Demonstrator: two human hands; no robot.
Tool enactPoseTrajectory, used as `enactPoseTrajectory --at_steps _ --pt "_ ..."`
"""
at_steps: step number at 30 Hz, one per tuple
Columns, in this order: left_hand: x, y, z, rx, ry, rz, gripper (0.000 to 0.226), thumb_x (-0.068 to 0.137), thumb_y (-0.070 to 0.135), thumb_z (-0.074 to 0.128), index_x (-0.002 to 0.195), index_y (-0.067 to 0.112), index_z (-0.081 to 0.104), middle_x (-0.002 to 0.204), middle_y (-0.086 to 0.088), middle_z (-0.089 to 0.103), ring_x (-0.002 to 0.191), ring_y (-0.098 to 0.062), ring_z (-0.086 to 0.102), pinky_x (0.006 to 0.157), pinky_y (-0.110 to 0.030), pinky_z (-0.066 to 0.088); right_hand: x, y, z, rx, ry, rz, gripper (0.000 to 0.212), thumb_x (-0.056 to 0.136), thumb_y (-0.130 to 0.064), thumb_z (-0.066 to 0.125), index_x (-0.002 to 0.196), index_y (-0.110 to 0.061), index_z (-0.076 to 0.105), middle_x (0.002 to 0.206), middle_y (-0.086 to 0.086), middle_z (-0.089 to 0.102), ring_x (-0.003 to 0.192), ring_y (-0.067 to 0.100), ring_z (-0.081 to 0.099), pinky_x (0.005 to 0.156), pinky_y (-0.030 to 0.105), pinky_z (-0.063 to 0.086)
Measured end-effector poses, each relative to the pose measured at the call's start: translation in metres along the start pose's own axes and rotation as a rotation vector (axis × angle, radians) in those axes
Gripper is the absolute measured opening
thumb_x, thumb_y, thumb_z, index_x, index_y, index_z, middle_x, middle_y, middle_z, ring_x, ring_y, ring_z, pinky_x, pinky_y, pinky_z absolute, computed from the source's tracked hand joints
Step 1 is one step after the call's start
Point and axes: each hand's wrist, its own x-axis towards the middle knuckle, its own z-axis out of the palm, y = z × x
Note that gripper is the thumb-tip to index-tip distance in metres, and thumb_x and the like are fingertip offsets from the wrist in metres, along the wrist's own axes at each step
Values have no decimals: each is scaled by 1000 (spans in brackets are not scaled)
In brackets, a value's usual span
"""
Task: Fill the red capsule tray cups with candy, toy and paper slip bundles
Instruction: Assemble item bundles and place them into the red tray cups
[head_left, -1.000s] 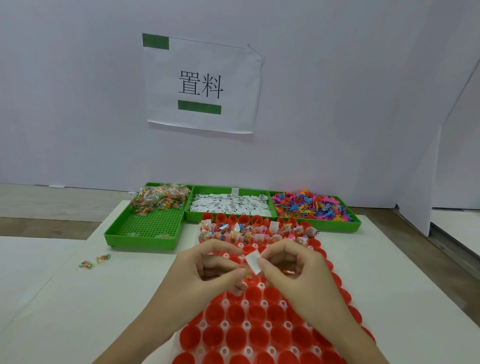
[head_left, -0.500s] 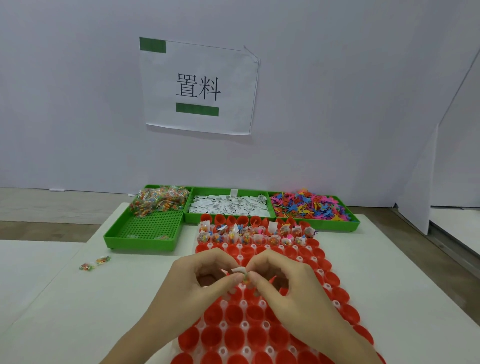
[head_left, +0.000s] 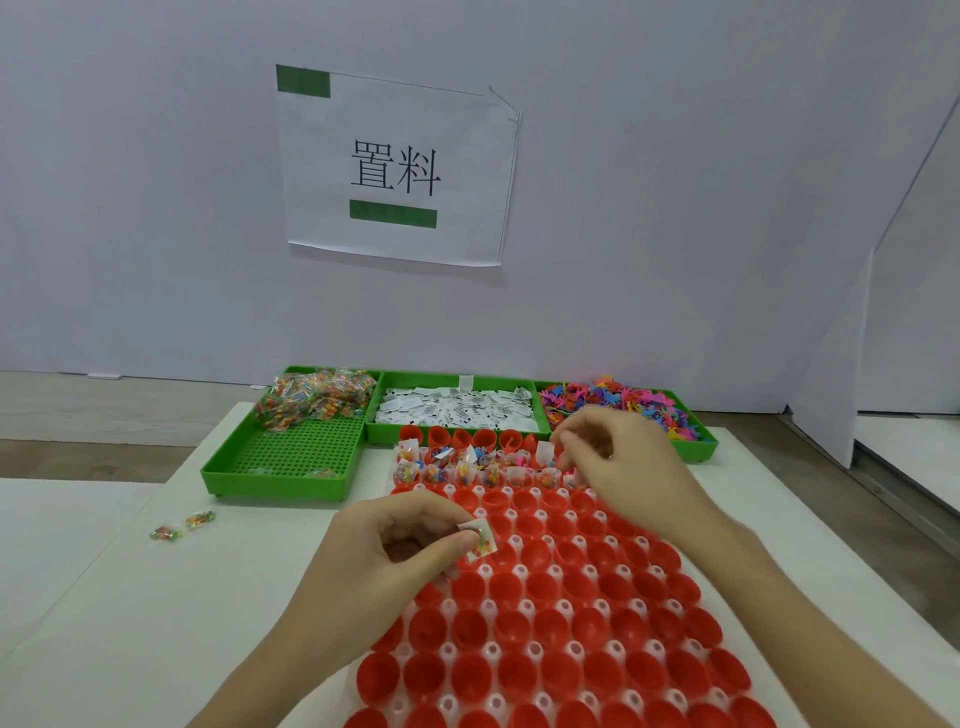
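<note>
Three green trays sat along the far edge of the white counter (head_left: 130, 597). The left tray (head_left: 291, 467) held wrapped candy packets (head_left: 317, 397) heaped at its far end, the middle tray (head_left: 374, 431) held white paper slips (head_left: 457, 410), and the right tray (head_left: 701, 447) held bright plastic toys (head_left: 623, 400). In front of them lay the red capsule tray (head_left: 571, 597); two of its far rows of cups (head_left: 467, 467) held bundles, and the nearer cups were bare. The left hand (head_left: 395, 561) hovered over the tray's left side, its grip pinching a small candy bundle (head_left: 480, 538) between thumb and fingertips. The right hand (head_left: 623, 467) reached to the filled rows at the far right, fingers curled downward; whether its grip held anything could not be told. Two loose candy packets (head_left: 182, 526) lay near the counter's left edge.
</note>
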Motion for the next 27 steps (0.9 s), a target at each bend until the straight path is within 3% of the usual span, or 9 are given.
enactPoseTrajectory --at_steps 2,5,11,14,18,27 --pt "1 0 0 4 9 -6 8 84 22 80 92 23 81 78 -9 76 67 -23 73 66 -30 60 33 18 -7 -126 11 61 15 102 -16 57 99 -21 71 80 -7 72 65 4 68 61 15 52" --pt "2 -1 -1 1 22 -8 7 82 25 80 89 23 81 76 -9 75 65 -21 72 63 -26 59 79 54 -12 -289 -15 141 19 102 -12 55 107 -11 74 99 6 75 81 19 71 64 21 48" --pt "5 0 -2 -18 31 -24 9 79 27 80 87 22 82 74 -10 74 63 -23 72 61 -26 58 125 102 -1 -451 -164 127 25 98 -8 63 120 -14 73 123 11 71 109 25 66 95 34 49" --pt "5 3 -3 -27 46 -25 11 77 28 80 86 21 82 71 -10 74 60 -22 71 60 -24 57 135 112 10 -548 -175 86 25 91 -11 73 116 -12 75 119 9 73 107 24 68 98 40 53" --pt "5 4 -2 -58 53 -30 9 76 23 80 84 20 81 72 -12 74 59 -23 70 60 -26 58 143 113 18 -600 -159 115 18 87 -20 79 93 -4 76 96 13 74 87 25 68 82 37 56" --pt "3 1 -2 -24 33 -22 12 80 30 80 90 24 81 74 -8 75 62 -21 71 61 -27 59 130 109 9 -490 -106 110 25 95 -18 66 83 3 74 82 18 74 77 31 70 70 37 55"
